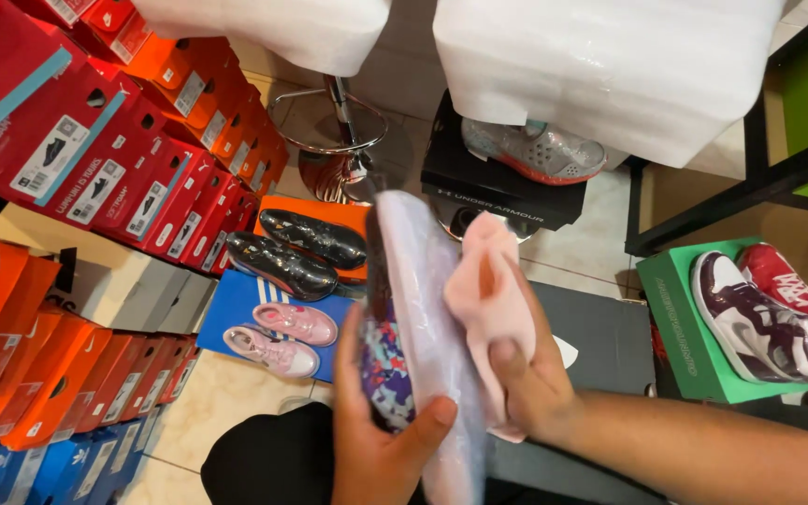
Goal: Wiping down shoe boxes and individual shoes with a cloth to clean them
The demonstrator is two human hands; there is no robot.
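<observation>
Left hand (376,440) gripped shoe (418,337) at heel, sole up; likely light, stiff, slippery. Right hand (530,374) clutched soft pink cloth (483,290) against sole.

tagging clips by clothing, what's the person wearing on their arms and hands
Nothing shows on them. The left hand and right hand are bare, with no gloves, rings or watch in view. The right forearm is uncovered to the frame's edge, no sleeve showing. Only the left wrist shows, also bare.

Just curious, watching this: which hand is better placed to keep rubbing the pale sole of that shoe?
Probably the right hand: it already presses the pink cloth on the shoe sole. The left hand grips the shoe from below.
</observation>
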